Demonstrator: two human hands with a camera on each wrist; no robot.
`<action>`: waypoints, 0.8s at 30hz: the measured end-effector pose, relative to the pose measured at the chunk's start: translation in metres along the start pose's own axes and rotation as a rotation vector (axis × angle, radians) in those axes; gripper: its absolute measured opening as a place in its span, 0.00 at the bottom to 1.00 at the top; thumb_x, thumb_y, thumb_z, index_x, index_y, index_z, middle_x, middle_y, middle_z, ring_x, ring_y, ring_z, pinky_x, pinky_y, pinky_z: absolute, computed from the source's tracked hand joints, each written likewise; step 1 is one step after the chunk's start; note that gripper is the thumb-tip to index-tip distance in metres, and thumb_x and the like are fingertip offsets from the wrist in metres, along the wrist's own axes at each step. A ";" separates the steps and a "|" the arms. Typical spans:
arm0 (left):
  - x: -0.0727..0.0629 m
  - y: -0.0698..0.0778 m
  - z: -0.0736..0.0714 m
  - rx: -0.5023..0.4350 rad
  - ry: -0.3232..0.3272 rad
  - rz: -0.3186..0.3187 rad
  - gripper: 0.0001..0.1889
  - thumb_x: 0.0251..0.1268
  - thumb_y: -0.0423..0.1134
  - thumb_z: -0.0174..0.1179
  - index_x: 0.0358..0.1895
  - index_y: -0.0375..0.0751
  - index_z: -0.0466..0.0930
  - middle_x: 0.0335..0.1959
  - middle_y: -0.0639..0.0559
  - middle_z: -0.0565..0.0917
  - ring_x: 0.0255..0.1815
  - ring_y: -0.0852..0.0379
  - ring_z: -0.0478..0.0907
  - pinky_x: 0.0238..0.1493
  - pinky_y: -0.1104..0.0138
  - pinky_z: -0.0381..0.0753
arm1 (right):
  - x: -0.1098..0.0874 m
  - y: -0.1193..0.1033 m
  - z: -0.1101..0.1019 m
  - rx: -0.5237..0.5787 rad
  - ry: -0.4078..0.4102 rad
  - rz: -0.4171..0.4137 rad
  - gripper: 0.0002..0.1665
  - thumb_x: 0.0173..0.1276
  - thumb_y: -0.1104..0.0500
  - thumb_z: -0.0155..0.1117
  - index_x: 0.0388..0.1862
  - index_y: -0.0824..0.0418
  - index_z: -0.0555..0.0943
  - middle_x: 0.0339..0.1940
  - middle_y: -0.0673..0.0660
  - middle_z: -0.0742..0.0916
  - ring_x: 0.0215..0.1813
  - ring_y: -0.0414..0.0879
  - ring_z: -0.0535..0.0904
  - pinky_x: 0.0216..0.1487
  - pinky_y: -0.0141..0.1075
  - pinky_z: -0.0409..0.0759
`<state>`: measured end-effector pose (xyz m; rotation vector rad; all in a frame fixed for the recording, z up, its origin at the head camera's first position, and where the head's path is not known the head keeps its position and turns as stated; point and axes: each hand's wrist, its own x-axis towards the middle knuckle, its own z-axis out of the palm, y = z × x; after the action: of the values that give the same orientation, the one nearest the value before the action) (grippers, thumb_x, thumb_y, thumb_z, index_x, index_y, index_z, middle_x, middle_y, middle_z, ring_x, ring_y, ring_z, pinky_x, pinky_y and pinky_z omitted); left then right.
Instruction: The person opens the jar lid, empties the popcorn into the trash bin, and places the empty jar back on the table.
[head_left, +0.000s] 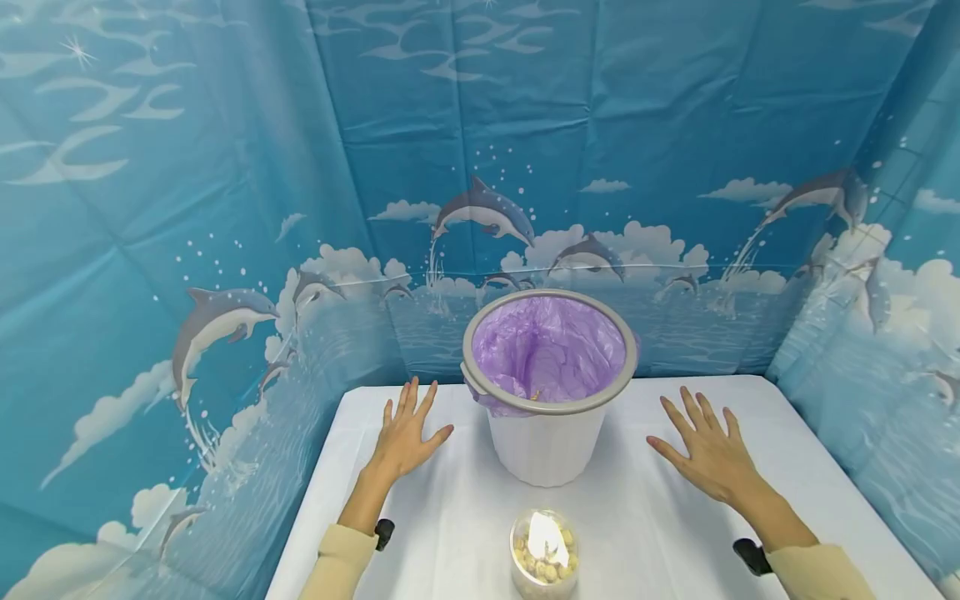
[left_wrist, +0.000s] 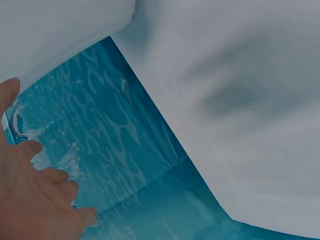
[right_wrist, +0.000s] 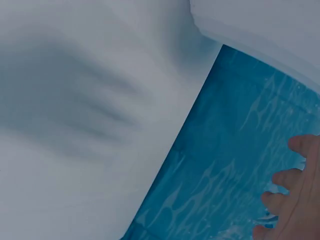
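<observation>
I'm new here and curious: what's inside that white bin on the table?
A purple bag lines the white bin. A small yellowish bit shows behind the front rim, too small to identify. The bag and rim hide the bin's bottom.

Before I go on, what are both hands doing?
Left hand: open, fingers spread, holding nothing, left of the bin.
Right hand: open, fingers spread, holding nothing, right of the bin.

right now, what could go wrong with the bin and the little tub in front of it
The clear round tub of small yellowish pieces stands in front of the white bin, so a reach toward the bin might knock it. The purple plastic liner pokes out beneath the bin's grey round rim, so it may slip if tugged.
</observation>
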<state>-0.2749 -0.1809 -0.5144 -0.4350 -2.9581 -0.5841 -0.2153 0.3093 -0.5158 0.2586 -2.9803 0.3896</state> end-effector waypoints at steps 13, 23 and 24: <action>-0.046 0.023 0.022 -0.278 -0.191 0.189 0.61 0.53 0.58 0.76 0.85 0.49 0.46 0.86 0.36 0.45 0.87 0.36 0.42 0.76 0.26 0.28 | -0.027 -0.053 0.011 0.031 0.011 -0.059 0.51 0.73 0.31 0.57 0.82 0.62 0.61 0.83 0.74 0.59 0.82 0.73 0.53 0.76 0.74 0.46; -0.085 0.063 0.077 -0.471 -0.434 0.283 0.73 0.39 0.49 0.86 0.86 0.52 0.39 0.86 0.35 0.43 0.86 0.31 0.40 0.73 0.22 0.28 | -0.059 -0.121 0.024 0.201 -0.075 -0.325 0.52 0.68 0.30 0.64 0.80 0.60 0.66 0.80 0.70 0.68 0.78 0.69 0.66 0.73 0.71 0.61; -0.087 0.067 0.083 -0.471 -0.446 0.299 0.73 0.39 0.47 0.85 0.86 0.51 0.39 0.86 0.34 0.43 0.86 0.30 0.41 0.73 0.21 0.30 | -0.061 -0.128 0.026 0.204 -0.075 -0.380 0.53 0.67 0.29 0.63 0.80 0.59 0.65 0.80 0.70 0.69 0.78 0.68 0.68 0.71 0.70 0.64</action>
<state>-0.1751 -0.1117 -0.5794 -1.1617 -3.0239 -1.2913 -0.1350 0.1899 -0.5183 0.8594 -2.8669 0.6448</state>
